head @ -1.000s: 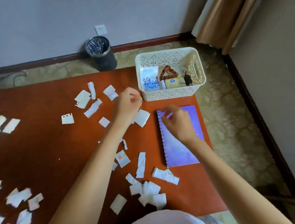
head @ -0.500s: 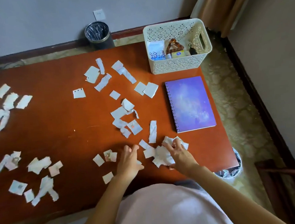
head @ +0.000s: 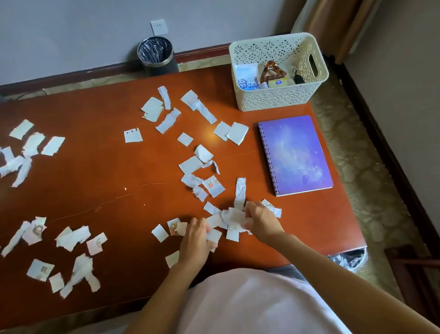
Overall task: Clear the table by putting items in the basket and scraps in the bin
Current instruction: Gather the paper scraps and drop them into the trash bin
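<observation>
Scraps [head: 231, 219] of torn paper are being gathered into a small heap near the front edge of the desk [head: 108, 182], between both hands. The left hand [head: 196, 242] is pressing in from the left with its fingers curled onto a few pieces, while the right hand [head: 262, 221] is closing its fingers around the crumpled middle of the heap. Many more scraps are lying scattered across the desk, well apart from this pile. The risk, as I judge it, is that loose, light pieces are slipping out of a two-handed scoop and dropping to the floor on the way to a bin [head: 350, 258], whose lined rim is showing just below the desk's right front corner; another bin [head: 156, 55] is standing by the wall. A purple spiral notebook [head: 296, 154] is waiting beside the white basket [head: 282, 97], faint writing on its cover too small to read. Inside the basket, a blue packet [head: 247, 78] is showing the Chinese characters 冷感.
</observation>
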`<state>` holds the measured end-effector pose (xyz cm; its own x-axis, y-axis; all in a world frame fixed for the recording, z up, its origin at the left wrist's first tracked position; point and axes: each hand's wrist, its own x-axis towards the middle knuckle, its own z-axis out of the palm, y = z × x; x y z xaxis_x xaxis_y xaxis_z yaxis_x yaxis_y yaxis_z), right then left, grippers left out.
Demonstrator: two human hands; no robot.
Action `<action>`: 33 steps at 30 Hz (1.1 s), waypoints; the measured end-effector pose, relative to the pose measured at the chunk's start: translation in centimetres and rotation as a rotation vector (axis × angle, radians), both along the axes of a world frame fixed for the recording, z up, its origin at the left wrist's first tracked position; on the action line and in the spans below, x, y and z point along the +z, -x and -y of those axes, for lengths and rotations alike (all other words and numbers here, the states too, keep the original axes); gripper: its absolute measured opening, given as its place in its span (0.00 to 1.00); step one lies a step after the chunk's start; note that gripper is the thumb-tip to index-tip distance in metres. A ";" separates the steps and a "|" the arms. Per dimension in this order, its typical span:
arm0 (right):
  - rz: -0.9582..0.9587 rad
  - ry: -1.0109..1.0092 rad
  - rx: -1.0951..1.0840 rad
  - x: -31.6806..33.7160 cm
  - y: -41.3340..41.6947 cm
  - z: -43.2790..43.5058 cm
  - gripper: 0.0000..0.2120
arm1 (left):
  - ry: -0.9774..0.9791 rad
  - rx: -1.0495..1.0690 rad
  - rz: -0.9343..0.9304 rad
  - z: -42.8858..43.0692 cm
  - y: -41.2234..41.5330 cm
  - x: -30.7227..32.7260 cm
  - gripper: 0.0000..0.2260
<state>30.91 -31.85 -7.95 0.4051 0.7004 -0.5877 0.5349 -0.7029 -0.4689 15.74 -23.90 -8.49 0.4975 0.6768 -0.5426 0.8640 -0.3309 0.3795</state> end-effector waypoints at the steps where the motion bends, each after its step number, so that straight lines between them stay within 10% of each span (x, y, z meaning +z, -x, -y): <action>1: -0.028 -0.002 -0.042 0.0 -0.1 -0.2 0.05 | 0.001 0.019 0.021 -0.1 -0.1 -0.2 0.16; 5: -0.042 -0.082 -0.205 0.5 -1.0 -0.7 0.05 | -0.016 0.034 0.064 -0.6 -0.4 -0.3 0.27; 12: -0.064 -0.182 -0.369 1.6 -3.9 -1.0 0.08 | -0.107 -0.082 0.014 -1.9 -1.8 -0.2 0.10; 17: -0.088 0.026 -0.162 1.3 -5.2 0.4 0.13 | -0.150 -0.210 -0.055 -2.9 -2.7 0.5 0.31; 21: -0.042 0.073 0.002 0.8 -4.3 1.0 0.26 | -0.151 -0.357 -0.091 -3.6 -3.5 0.8 0.27; 33: 0.170 0.089 0.027 -0.3 -2.5 0.0 0.07 | -0.043 -0.252 -0.039 -2.5 -3.6 0.3 0.24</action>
<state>33.43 -31.86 -8.30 0.4853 0.6607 -0.5726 0.6204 -0.7217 -0.3070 19.29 -21.36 -8.17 0.6328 0.5569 -0.5379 0.7659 -0.5525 0.3289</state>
